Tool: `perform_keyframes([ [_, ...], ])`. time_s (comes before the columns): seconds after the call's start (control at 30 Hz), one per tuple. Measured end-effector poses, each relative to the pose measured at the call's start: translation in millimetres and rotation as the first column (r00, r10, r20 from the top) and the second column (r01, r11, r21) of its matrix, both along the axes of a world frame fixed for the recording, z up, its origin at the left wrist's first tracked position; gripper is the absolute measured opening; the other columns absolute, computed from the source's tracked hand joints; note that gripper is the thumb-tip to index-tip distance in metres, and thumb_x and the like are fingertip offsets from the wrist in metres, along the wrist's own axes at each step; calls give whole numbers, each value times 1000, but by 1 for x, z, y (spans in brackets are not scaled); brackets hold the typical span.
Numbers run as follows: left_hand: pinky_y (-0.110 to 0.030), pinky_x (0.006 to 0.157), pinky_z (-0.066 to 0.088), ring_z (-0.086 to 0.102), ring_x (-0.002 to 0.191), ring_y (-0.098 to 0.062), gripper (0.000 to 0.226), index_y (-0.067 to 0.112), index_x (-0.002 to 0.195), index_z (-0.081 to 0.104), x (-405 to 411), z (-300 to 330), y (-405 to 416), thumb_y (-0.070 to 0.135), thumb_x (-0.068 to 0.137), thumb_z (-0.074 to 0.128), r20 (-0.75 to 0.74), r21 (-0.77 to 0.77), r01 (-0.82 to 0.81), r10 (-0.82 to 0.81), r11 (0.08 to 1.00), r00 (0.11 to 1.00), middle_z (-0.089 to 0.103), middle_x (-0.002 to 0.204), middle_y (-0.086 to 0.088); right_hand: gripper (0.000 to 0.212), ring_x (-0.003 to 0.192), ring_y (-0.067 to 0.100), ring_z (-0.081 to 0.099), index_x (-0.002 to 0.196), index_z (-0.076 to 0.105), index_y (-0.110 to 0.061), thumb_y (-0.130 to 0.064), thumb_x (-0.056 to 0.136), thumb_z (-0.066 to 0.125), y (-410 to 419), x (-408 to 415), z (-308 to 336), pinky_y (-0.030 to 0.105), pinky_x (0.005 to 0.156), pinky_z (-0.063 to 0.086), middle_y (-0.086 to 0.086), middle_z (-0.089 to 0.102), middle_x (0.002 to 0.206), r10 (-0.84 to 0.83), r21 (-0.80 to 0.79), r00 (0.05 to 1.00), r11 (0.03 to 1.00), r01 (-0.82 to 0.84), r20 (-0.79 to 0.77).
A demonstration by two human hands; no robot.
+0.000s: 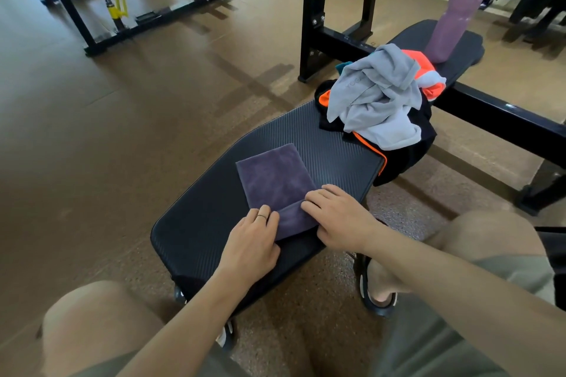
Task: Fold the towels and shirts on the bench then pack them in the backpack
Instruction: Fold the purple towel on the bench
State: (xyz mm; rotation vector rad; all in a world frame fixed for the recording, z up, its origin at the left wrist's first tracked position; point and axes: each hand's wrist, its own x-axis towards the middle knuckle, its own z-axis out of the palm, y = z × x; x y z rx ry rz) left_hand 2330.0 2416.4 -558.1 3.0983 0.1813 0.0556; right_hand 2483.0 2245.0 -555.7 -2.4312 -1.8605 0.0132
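A purple towel (pixel 275 184) lies near the counter's (pixel 196 223) near end, its near edge rolled over under the left hand (pixel 252 239) and right hand (pixel 337 217), both flat; uneven pressure could skew the fold.

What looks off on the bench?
The black-and-orange garment under the clothes pile hangs over the bench edge, so it may slip. The purple towel lies flat under both hands.

Purple towel (pixel 274 180) part-folded on bench (pixel 330 144); clothes pile (pixel 379 101) beyond.
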Motion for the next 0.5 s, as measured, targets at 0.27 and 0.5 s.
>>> perform_keyframes([
  [0.27, -30, 73, 54, 62, 85, -7, 13, 26, 107, 59, 2, 23, 25, 20, 97, 53, -91, -661, -347, 387, 666, 917, 64, 94, 11, 6, 82, 8, 54, 93, 49, -31, -25, 94, 48, 22, 8, 10, 20, 66, 36, -8, 56, 93, -341, 90, 751, 880, 467, -565],
  [0.5, -34, 85, 55, 60, 96, -8, 14, 27, 117, 54, 3, 2, 31, 27, 103, 53, -142, -713, -403, 445, 574, 884, 62, 106, 8, 20, 90, 18, 59, 116, 50, -19, -32, 105, 40, 30, 2, -7, 32, 74, 45, -1, 53, 112, -505, -50, 703, 828, 558, -501],
])
